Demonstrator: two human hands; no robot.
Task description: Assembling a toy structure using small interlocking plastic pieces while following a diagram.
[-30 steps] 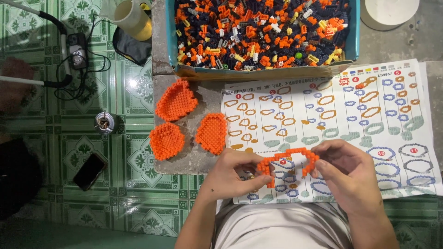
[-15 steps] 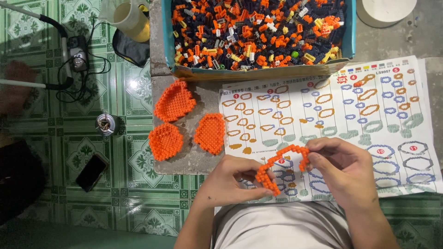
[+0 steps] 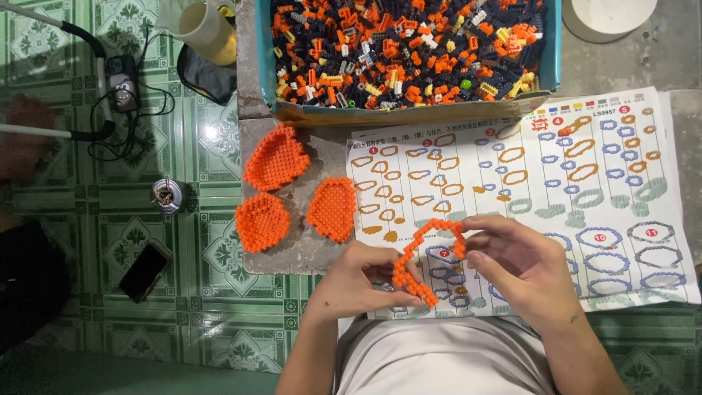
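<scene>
Head view: an orange brick arch (image 3: 428,257) hangs between both hands above the instruction sheet (image 3: 585,183). The left hand (image 3: 362,281) has its grip clamped on the arch's lower end, the right hand (image 3: 523,267) on its top right. Far off, a blue box (image 3: 267,66) holds loose small bricks (image 3: 409,44).

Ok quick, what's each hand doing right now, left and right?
Left hand: closed on the lower end of the orange brick arc.
Right hand: fingers pinching the arc's upper end, above the instruction sheet.
</scene>
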